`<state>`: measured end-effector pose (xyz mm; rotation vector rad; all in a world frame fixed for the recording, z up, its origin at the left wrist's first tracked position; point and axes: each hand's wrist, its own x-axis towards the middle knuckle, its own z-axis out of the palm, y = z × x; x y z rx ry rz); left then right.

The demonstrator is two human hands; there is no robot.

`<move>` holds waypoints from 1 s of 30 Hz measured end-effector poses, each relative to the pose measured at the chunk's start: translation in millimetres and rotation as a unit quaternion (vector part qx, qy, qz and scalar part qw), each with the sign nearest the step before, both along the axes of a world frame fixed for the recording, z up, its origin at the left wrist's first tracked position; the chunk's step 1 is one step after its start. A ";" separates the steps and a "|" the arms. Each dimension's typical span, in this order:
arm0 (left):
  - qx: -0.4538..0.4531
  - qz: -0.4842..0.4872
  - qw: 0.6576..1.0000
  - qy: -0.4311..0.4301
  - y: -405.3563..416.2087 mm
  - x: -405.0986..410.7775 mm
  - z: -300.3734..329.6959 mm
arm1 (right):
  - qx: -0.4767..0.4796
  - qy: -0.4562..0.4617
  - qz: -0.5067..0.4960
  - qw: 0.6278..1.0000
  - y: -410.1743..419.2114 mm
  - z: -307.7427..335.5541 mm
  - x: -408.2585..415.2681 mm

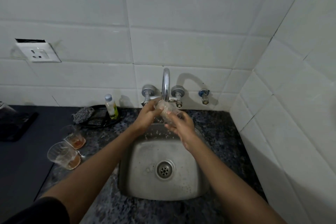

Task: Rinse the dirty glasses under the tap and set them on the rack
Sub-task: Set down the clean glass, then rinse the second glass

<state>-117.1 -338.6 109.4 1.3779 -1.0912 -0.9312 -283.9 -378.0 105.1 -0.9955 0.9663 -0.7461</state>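
The left hand (148, 114) and the right hand (179, 125) both grasp one clear glass (168, 112), held on its side between them right under the spout of the tap (165, 85). The left hand's fingers curl round the end nearer the wall, and the right hand's fingers wrap the other end from below (motion blur hides how the thumbs lie). Water splashes around the glass.

Directly beneath the hands lies the steel sink (145, 178), its drain (164, 169) nearer the person than the hands are.

Out to the left of the left hand, a small bottle (111, 106) with a pale cap stands on a dark tray (101, 122), with a grey scrubber (82, 114) beside it on the same tray. Farther left and nearer the person, two dirty glasses stand on the speckled counter (214, 123) just beside each other: the far glass (73, 135) and the near glass (62, 155), each with an amber residue at the bottom.

Above and well left of the hands, a wall socket (38, 52) sits in the white tiles.
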 end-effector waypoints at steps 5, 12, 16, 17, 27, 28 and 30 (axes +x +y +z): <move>-0.121 -0.119 0.864 -0.474 10.5 27.8 -25.9 | 0.033 0.011 0.004 0.999 -10.0 -4.1 -5.9; -0.182 -0.142 0.801 -0.553 -8.5 29.4 -14.0 | -0.297 0.189 0.022 0.936 -1.7 -19.7 -10.7; -0.229 -0.131 0.783 -0.563 -5.7 21.1 -11.2 | -0.065 0.072 0.034 0.995 1.5 -11.9 -8.8; -0.232 -0.133 0.779 -0.567 -4.5 20.2 -14.2 | -0.024 0.057 0.038 0.997 0.7 -7.9 -8.4; -0.202 -0.136 0.796 -0.553 -5.3 22.2 -12.6 | -0.090 0.069 0.036 0.993 1.2 -11.4 -8.2; -0.200 -0.134 0.796 -0.556 -3.2 21.6 -13.6 | -0.031 0.042 0.038 0.998 0.2 -8.3 -6.7; -0.199 -0.131 0.798 -0.553 -1.9 19.7 -14.6 | -0.128 0.119 0.017 0.984 2.1 -7.3 -7.5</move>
